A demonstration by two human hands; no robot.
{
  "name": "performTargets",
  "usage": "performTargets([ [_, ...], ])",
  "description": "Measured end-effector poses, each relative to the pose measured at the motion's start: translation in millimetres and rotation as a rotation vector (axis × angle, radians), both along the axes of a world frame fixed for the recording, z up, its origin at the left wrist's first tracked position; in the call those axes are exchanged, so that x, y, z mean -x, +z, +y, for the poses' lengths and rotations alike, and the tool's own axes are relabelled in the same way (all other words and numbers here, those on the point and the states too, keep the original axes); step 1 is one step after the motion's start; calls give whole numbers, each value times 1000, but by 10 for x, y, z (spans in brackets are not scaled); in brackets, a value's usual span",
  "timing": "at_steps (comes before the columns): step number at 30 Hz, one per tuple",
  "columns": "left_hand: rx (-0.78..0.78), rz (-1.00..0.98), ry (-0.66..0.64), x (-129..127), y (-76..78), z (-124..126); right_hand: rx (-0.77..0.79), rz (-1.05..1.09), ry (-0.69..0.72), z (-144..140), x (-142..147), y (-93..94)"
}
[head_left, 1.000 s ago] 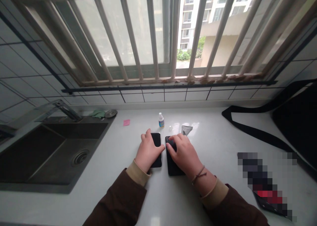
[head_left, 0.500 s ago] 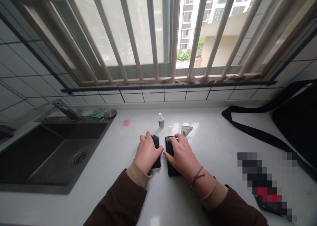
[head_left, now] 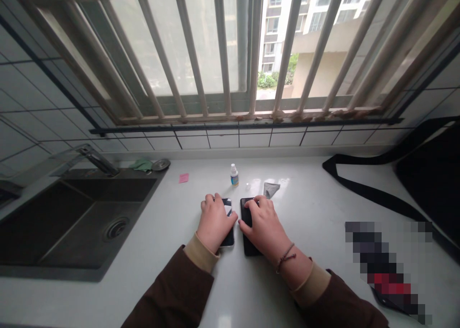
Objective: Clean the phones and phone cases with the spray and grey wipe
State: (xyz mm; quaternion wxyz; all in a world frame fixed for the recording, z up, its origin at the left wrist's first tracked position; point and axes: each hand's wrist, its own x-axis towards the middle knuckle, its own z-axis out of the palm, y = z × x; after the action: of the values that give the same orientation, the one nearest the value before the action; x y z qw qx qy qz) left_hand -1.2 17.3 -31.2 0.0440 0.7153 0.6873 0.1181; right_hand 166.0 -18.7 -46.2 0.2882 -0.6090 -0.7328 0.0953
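Two smartphones lie flat, side by side, on the white counter. My left hand (head_left: 215, 220) is curled over the left smartphone (head_left: 228, 237), with the thumb at its right side and the fingers at its upper left. Part of its screen shows a pale patch. My right hand (head_left: 264, 220) covers much of the black smartphone (head_left: 249, 245), thumb by its left edge and fingers bent over its top part. Behind them a small white bottle (head_left: 234, 176) with a blue label stands upright, beside a tiny white cap (head_left: 247, 186) and a grey piece of cloth (head_left: 270, 189).
At left is a dark sink (head_left: 82, 232) with a faucet (head_left: 98, 160), a green cloth (head_left: 142, 164) and a round metal strainer (head_left: 161, 164). A pink note (head_left: 183, 178) lies on the counter. On the right are a black bag strap (head_left: 373, 190) and a pixelated object (head_left: 384, 265).
My left hand has shifted slightly down and right, its fingers drawn in. A pale patch now shows on the left smartphone's screen. My right hand stays almost in place.
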Motion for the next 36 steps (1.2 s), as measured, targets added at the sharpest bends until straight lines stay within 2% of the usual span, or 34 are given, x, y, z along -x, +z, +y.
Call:
performTargets([
  [4, -17, 32, -25, 1, 10, 3, -41, 1, -31, 68, -76, 32],
  [8, -14, 48, -21, -13, 29, 0, -83, -63, -218, 266, -321, 53],
  [11, 1, 31, -7, -18, 44, -9, 28, -172, -329, 419, -513, 45],
  [16, 5, 16, -8, -15, 49, -23, 198, -223, -322, 581, -648, 21],
  [25, 25, 5, -14, -30, 74, -58, 193, -52, -315, 757, -735, 1],
  [31, 45, -2, -8, -32, 107, -73, 127, 233, -337, 845, -785, 82],
  [36, 48, 14, 6, -36, 104, -73, 67, 469, -289, 1048, -688, 133],
])
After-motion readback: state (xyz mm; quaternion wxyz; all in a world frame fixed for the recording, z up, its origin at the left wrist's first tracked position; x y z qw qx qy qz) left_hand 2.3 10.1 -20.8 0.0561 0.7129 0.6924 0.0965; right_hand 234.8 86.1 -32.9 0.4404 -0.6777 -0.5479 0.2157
